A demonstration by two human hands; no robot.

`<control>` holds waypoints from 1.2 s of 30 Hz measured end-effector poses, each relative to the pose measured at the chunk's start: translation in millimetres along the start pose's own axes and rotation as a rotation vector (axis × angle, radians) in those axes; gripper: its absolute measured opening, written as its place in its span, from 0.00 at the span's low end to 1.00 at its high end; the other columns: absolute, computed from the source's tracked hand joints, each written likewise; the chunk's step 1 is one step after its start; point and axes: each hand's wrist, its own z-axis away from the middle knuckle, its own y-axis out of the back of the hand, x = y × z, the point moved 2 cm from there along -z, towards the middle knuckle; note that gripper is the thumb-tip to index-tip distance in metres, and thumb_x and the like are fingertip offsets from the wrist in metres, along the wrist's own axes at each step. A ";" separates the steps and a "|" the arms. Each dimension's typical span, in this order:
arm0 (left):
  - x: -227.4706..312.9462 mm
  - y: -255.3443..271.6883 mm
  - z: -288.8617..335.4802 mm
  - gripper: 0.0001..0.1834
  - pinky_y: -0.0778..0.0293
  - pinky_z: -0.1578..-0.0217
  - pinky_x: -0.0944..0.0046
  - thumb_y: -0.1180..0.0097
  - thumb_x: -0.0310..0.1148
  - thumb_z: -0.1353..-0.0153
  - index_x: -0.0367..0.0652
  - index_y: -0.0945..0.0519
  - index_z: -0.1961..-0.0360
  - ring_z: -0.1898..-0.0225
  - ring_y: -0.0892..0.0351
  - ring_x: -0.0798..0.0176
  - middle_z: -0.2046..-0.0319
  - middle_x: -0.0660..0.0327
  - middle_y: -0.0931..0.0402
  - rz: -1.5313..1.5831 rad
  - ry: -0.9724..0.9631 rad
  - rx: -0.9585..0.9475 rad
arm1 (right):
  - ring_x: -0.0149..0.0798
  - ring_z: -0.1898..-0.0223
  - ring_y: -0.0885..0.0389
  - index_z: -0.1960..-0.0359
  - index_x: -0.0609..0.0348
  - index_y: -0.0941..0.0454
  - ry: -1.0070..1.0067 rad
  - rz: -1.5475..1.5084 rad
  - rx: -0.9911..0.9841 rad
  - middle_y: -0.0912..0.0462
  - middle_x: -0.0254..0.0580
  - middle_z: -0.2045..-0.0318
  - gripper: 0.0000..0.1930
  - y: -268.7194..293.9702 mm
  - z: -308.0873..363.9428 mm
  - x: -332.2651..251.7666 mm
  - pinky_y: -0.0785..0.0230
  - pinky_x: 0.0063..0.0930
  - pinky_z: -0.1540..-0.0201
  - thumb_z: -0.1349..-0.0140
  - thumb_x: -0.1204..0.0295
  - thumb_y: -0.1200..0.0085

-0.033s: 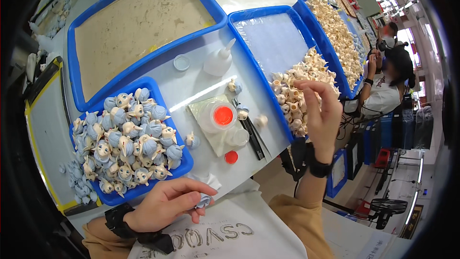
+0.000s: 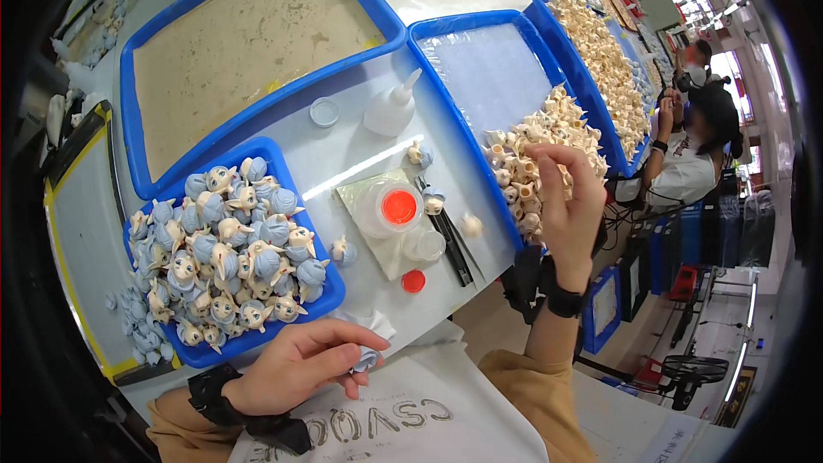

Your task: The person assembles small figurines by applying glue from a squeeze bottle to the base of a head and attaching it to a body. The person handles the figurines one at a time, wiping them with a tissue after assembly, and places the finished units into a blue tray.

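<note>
In our left hand (image 2: 296, 366) we held a blue-grey piece (image 2: 366, 359), pinched between thumb and fingertips, just off the near edge of the desk (image 2: 343, 150) and above our lap. The fingers covered much of it, so its full shape we could not tell. We judged it light and fairly stiff, smooth enough to slip a little, and best held by its broad outer curve, with no hard squeeze on any thin rim.

Our right hand (image 2: 573, 210) was over the near end of the right-hand blue tray (image 2: 465, 130), thumb and index finger curved down to the cream shells (image 2: 561, 127) heaped there. Whether the fingertips pinched a shell or only touched the heap, we could not tell. Some shells showed hollow openings and pointed tips; we took them to be light as well, safest gripped across the rounded walls, since the tips looked likeliest to bend or break.

Toward the desk's left near corner, a small blue tray (image 2: 333, 293) carried a pile of blue-haired heads (image 2: 225, 261). Between the two trays stood an open jar with red in it (image 2: 399, 206), and a loose cream piece (image 2: 471, 225) lay near the desk's right edge.
</note>
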 end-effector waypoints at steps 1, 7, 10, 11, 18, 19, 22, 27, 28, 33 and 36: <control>-1.4 -0.3 -1.4 0.13 0.28 0.68 0.67 0.56 0.28 0.38 0.32 0.29 0.55 0.67 0.29 0.65 0.61 0.49 0.28 -0.003 0.018 -0.002 | 0.33 0.74 0.24 0.67 0.64 0.24 0.013 0.046 0.014 0.22 0.43 0.73 0.04 -1.7 2.9 0.0 0.34 0.22 0.72 0.44 0.79 0.50; -2.8 3.1 0.6 0.14 0.27 0.64 0.68 0.56 0.25 0.39 0.32 0.30 0.52 0.65 0.27 0.67 0.60 0.55 0.29 0.031 -0.049 -0.003 | 0.38 0.78 0.25 0.62 0.62 0.26 -0.274 0.214 -0.446 0.27 0.44 0.71 0.12 7.6 48.6 -36.3 0.34 0.28 0.75 0.49 0.78 0.44; -3.1 4.1 -3.7 0.14 0.26 0.65 0.67 0.55 0.25 0.42 0.32 0.30 0.54 0.65 0.26 0.66 0.60 0.53 0.28 0.022 -0.059 0.004 | 0.36 0.76 0.26 0.60 0.62 0.27 -0.278 0.099 -0.443 0.29 0.46 0.66 0.15 -16.4 97.0 -15.4 0.33 0.27 0.74 0.51 0.79 0.43; -3.8 3.9 -5.7 0.14 0.26 0.66 0.66 0.54 0.26 0.43 0.32 0.30 0.55 0.66 0.26 0.65 0.60 0.50 0.28 0.021 -0.049 0.023 | 0.36 0.75 0.27 0.61 0.62 0.27 -0.323 0.017 -0.352 0.29 0.44 0.67 0.13 -22.9 102.3 -12.8 0.33 0.25 0.74 0.51 0.81 0.44; -7.4 7.2 -8.4 0.15 0.27 0.64 0.67 0.55 0.26 0.41 0.32 0.31 0.54 0.67 0.27 0.66 0.60 0.52 0.29 0.073 -0.039 0.014 | 0.32 0.77 0.29 0.67 0.63 0.24 -0.174 -0.032 0.129 0.27 0.42 0.71 0.10 -19.3 118.9 -13.6 0.35 0.22 0.77 0.54 0.82 0.43; -10.0 9.0 -6.8 0.15 0.28 0.62 0.67 0.57 0.25 0.40 0.31 0.31 0.52 0.67 0.27 0.67 0.59 0.54 0.29 0.088 -0.043 0.009 | 0.31 0.78 0.29 0.67 0.63 0.24 -0.167 -0.073 0.145 0.27 0.42 0.72 0.11 -11.3 121.9 -22.7 0.35 0.22 0.78 0.54 0.81 0.42; -10.0 6.3 -7.7 0.15 0.28 0.62 0.68 0.56 0.26 0.40 0.31 0.32 0.52 0.66 0.27 0.67 0.59 0.54 0.29 0.077 -0.073 -0.007 | 0.35 0.79 0.29 0.63 0.59 0.23 -0.146 -0.101 -0.238 0.25 0.41 0.73 0.19 -8.8 123.6 -49.7 0.35 0.24 0.79 0.60 0.71 0.34; -10.8 3.9 -3.2 0.15 0.29 0.64 0.70 0.57 0.26 0.39 0.32 0.32 0.51 0.67 0.28 0.69 0.61 0.55 0.29 0.033 -0.093 -0.061 | 0.37 0.77 0.27 0.63 0.58 0.23 0.009 -0.021 -0.268 0.26 0.40 0.71 0.18 -51.1 127.1 -62.6 0.34 0.26 0.77 0.60 0.73 0.34; -11.6 4.4 -2.4 0.15 0.29 0.64 0.71 0.58 0.26 0.39 0.33 0.32 0.51 0.67 0.28 0.69 0.61 0.55 0.30 0.031 -0.091 -0.072 | 0.36 0.76 0.27 0.62 0.57 0.22 0.023 -0.013 -0.269 0.26 0.40 0.71 0.19 -54.8 128.6 -60.7 0.33 0.25 0.77 0.60 0.74 0.34; -14.4 3.2 -5.9 0.14 0.28 0.68 0.68 0.55 0.27 0.40 0.32 0.31 0.53 0.65 0.27 0.66 0.57 0.52 0.31 -0.106 0.011 -0.156 | 0.34 0.78 0.26 0.66 0.60 0.22 0.073 -0.204 -0.171 0.27 0.39 0.69 0.15 -39.5 131.0 -66.0 0.32 0.23 0.77 0.60 0.80 0.37; -15.8 1.0 -5.3 0.15 0.29 0.66 0.71 0.54 0.26 0.40 0.34 0.30 0.52 0.65 0.28 0.69 0.60 0.57 0.31 -0.117 0.021 -0.220 | 0.33 0.75 0.24 0.64 0.61 0.20 0.094 -0.424 -0.075 0.27 0.42 0.67 0.17 -18.9 136.3 -86.2 0.32 0.19 0.75 0.60 0.84 0.39</control>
